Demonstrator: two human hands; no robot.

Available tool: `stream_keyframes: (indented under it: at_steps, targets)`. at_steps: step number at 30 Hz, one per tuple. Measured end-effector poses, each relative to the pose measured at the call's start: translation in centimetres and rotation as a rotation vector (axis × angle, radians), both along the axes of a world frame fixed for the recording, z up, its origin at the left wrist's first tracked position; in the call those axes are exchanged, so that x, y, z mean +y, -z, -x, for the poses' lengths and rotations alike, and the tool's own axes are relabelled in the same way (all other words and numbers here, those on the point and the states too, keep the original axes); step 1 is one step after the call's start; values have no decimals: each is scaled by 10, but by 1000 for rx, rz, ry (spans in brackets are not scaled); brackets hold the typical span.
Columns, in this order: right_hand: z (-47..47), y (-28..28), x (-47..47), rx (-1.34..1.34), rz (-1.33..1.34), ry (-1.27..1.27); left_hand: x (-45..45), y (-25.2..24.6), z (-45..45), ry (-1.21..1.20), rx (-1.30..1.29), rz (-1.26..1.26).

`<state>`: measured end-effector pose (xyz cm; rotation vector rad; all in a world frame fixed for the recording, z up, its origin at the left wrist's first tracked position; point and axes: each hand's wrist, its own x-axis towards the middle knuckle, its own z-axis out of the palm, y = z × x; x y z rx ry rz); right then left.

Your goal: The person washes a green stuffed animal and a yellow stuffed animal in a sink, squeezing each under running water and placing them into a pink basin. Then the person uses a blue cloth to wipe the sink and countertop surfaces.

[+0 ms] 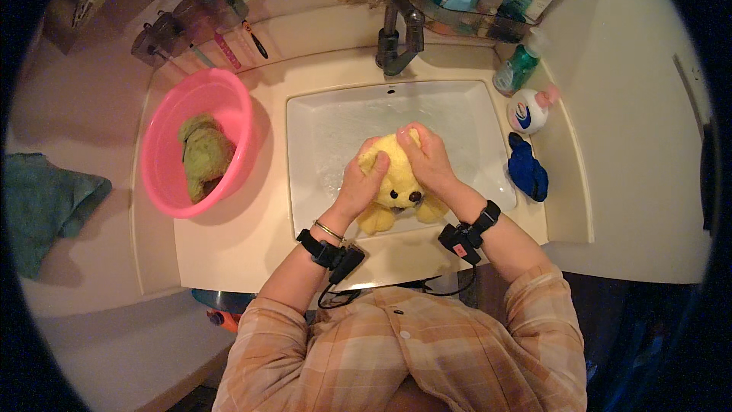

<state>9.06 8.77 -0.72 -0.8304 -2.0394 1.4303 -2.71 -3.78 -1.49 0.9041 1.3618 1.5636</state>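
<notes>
A yellow plush toy animal (pixel 397 174) with dark eyes and a brown nose is between my two hands, over the front part of a white washbasin (pixel 486 143). My left hand (pixel 364 178) grips one side of its head, thumb on top. On the other side, my right hand (pixel 424 155) has hold of the head near an ear. The toy's face is turned towards me, and its paws hang near the basin's front edge. Water (pixel 366 114) stands in the basin around and behind the toy. The toy's rear is hidden by its head and my hands.
Left of the basin, a pink plastic tub (pixel 247 120) holds a green plush toy (pixel 206 151). A dark faucet (pixel 400 34) rises behind. To the right stand a green pump bottle (pixel 517 68), a white pump bottle (pixel 527 111) and a dark blue cloth item (pixel 527 169).
</notes>
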Motion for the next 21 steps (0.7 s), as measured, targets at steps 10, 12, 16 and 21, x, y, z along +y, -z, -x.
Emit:
stream_keyframes:
  at_steps: [10, 12, 16, 21]
  targets:
    - [-23, -28, 13, 181, 438, -190, -9, -10, 5, -92, -82, 76]
    - [-20, -27, -1, 181, 288, -195, -10, -9, 6, -86, -89, 82]
    - [-9, -16, -12, 32, -97, -17, -9, -1, -1, -155, -48, 119]
    - [-2, -3, -7, -73, -449, 68, -8, 6, -6, -126, -27, 147]
